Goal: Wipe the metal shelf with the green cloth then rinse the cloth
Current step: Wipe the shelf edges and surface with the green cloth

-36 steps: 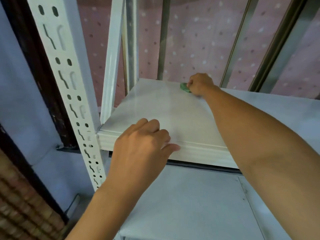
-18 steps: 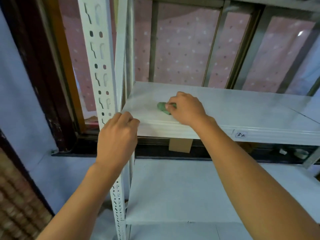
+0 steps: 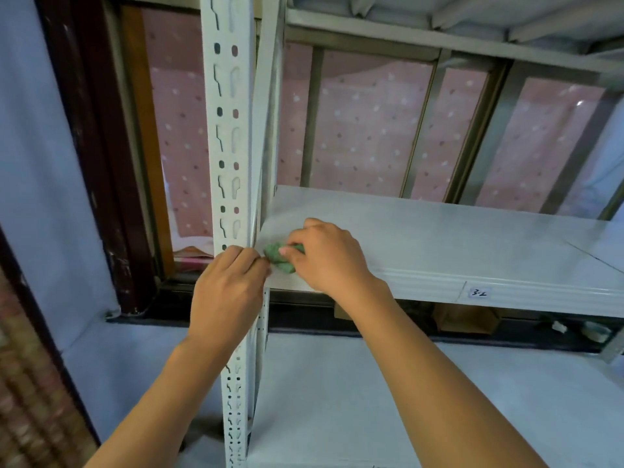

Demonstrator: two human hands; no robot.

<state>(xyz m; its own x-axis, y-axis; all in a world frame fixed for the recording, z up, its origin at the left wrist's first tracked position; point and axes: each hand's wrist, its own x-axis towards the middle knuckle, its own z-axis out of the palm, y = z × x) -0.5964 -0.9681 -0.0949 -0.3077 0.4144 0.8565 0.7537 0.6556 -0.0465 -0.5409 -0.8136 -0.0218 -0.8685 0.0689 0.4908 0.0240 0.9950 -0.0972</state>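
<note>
Green cloth: bunched small, soft, light, likely damp; best gripped as wad under fingers. Sits at front left corner of metal shelf, pressed by right hand, fingers curled over it. Left hand clasps slotted post. Shelf smooth, pale, bare. Pink dotted curtain behind window frame.

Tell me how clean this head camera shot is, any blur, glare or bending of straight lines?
Head view: mostly sharp on the right hand and green cloth; the brick wall at lower left is smeared; wide-angle bending bows the slotted post; soft backlight through the pink curtain, with a faint sheen on the metal shelf.
</note>
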